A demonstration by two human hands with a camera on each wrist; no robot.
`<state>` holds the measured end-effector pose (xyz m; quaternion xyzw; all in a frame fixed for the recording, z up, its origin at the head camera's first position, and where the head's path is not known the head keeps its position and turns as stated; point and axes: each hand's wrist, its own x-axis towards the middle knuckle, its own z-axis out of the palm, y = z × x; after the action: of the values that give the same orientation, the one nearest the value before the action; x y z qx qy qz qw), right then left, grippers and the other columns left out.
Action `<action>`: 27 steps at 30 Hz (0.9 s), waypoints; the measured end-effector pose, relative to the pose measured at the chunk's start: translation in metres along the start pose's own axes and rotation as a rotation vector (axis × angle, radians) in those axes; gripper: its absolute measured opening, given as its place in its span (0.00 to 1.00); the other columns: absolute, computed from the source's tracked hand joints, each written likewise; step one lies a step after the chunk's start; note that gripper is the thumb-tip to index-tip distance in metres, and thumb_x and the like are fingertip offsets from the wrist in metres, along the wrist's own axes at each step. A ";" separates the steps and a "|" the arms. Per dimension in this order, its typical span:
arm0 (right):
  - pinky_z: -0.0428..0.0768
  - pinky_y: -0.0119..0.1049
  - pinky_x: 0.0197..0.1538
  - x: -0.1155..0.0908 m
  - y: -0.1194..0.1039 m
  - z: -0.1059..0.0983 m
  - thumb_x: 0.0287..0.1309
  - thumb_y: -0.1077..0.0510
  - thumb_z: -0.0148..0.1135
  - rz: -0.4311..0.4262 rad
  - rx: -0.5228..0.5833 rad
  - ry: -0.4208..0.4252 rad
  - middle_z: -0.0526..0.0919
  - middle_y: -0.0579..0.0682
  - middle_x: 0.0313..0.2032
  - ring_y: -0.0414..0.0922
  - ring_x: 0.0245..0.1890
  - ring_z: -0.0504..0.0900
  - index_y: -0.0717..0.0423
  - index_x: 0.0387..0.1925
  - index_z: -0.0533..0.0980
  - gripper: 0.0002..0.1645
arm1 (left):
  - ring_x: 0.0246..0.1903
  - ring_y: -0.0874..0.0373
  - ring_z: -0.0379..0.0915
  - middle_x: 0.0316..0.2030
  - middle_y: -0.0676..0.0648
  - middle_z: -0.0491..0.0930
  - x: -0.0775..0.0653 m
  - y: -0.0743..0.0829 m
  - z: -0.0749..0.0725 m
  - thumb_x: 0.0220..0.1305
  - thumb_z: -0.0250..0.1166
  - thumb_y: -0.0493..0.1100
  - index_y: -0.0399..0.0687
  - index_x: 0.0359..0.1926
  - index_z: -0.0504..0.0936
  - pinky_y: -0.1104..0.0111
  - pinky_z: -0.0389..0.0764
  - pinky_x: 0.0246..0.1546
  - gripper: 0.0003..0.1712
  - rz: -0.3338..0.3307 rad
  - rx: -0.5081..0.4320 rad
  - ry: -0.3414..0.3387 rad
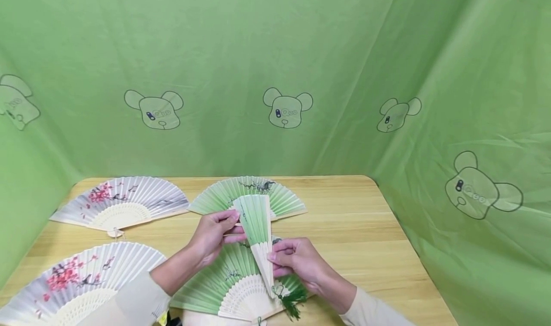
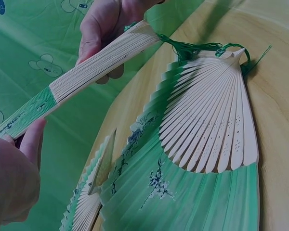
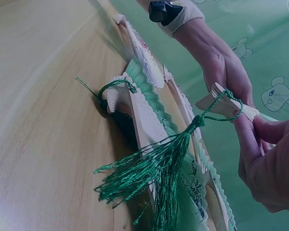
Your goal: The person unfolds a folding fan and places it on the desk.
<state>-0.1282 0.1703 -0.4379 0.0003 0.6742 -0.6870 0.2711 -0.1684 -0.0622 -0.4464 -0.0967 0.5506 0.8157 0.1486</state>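
A partly unfolded green folding fan is held above the table between both hands. My left hand pinches its pleated upper left edge. Lower down, the fingers and thumb of my right hand grip the pale ribs along the right side. From the pivot end hangs a dark green tassel. Right beneath the held fan, a spread green fan lies with its pale ribs fanned out. Behind it rests another spread green fan, partly covered by the held one.
Two spread grey-white fans with pink blossoms lie on the left, one at the back and one in front. The wooden table is bordered by green cloth walls printed with bear heads.
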 end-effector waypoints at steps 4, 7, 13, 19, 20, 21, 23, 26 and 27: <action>0.92 0.37 0.41 -0.001 -0.001 0.000 0.57 0.67 0.66 0.004 0.009 0.007 0.85 0.55 0.32 0.44 0.29 0.87 0.76 0.47 0.75 0.18 | 0.29 0.56 0.84 0.34 0.44 0.82 -0.001 0.001 -0.001 0.70 0.56 0.32 0.29 0.61 0.72 0.61 0.92 0.42 0.20 0.003 -0.007 0.009; 0.92 0.36 0.40 -0.001 -0.001 -0.001 0.56 0.67 0.66 0.011 0.020 0.021 0.84 0.54 0.32 0.44 0.29 0.87 0.75 0.47 0.74 0.19 | 0.29 0.57 0.84 0.34 0.44 0.82 0.000 0.001 -0.002 0.71 0.56 0.32 0.29 0.61 0.72 0.62 0.92 0.42 0.20 0.005 -0.018 0.014; 0.92 0.36 0.41 -0.001 0.000 -0.004 0.56 0.67 0.66 0.009 0.041 0.038 0.84 0.54 0.33 0.44 0.30 0.86 0.74 0.47 0.73 0.19 | 0.29 0.57 0.84 0.34 0.45 0.82 0.001 0.001 -0.005 0.71 0.55 0.32 0.28 0.61 0.71 0.64 0.91 0.43 0.20 0.013 -0.024 0.014; 0.92 0.36 0.42 0.001 0.001 -0.007 0.56 0.67 0.66 0.005 0.049 0.060 0.84 0.53 0.33 0.44 0.30 0.86 0.75 0.48 0.72 0.20 | 0.30 0.58 0.84 0.31 0.47 0.83 0.000 0.002 -0.006 0.70 0.55 0.31 0.27 0.60 0.69 0.63 0.91 0.44 0.20 0.013 -0.037 0.015; 0.92 0.36 0.42 0.001 0.001 -0.007 0.56 0.67 0.66 0.005 0.052 0.060 0.84 0.53 0.33 0.44 0.30 0.86 0.75 0.48 0.72 0.21 | 0.30 0.58 0.84 0.31 0.47 0.83 -0.001 0.003 -0.006 0.70 0.55 0.30 0.26 0.61 0.68 0.63 0.91 0.44 0.20 0.013 -0.040 0.014; 0.92 0.36 0.42 0.001 0.001 -0.007 0.56 0.67 0.66 0.002 0.054 0.059 0.84 0.53 0.33 0.44 0.30 0.86 0.75 0.48 0.72 0.21 | 0.30 0.58 0.84 0.32 0.47 0.83 -0.001 0.003 -0.006 0.70 0.55 0.30 0.26 0.61 0.68 0.63 0.91 0.44 0.21 0.013 -0.041 0.011; 0.92 0.36 0.42 0.000 0.001 -0.008 0.56 0.67 0.66 0.001 0.057 0.060 0.84 0.54 0.33 0.45 0.31 0.86 0.75 0.49 0.71 0.21 | 0.31 0.58 0.84 0.33 0.47 0.83 -0.001 0.004 -0.007 0.69 0.55 0.29 0.25 0.63 0.65 0.64 0.91 0.45 0.23 0.015 -0.040 0.005; 0.91 0.37 0.44 0.000 0.001 -0.009 0.56 0.66 0.66 0.002 0.067 0.068 0.84 0.54 0.34 0.45 0.31 0.87 0.75 0.49 0.71 0.22 | 0.32 0.57 0.84 0.34 0.47 0.82 -0.002 0.004 -0.008 0.69 0.55 0.28 0.25 0.64 0.64 0.64 0.91 0.45 0.25 0.016 -0.041 0.002; 0.91 0.37 0.44 -0.001 0.001 -0.009 0.57 0.66 0.66 -0.001 0.070 0.071 0.83 0.54 0.34 0.45 0.31 0.87 0.75 0.49 0.71 0.22 | 0.33 0.57 0.84 0.35 0.47 0.82 -0.002 0.003 -0.008 0.69 0.55 0.28 0.25 0.64 0.63 0.65 0.91 0.45 0.25 0.016 -0.041 0.002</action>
<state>-0.1307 0.1790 -0.4392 0.0337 0.6590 -0.7098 0.2465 -0.1680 -0.0712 -0.4458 -0.0961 0.5345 0.8281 0.1394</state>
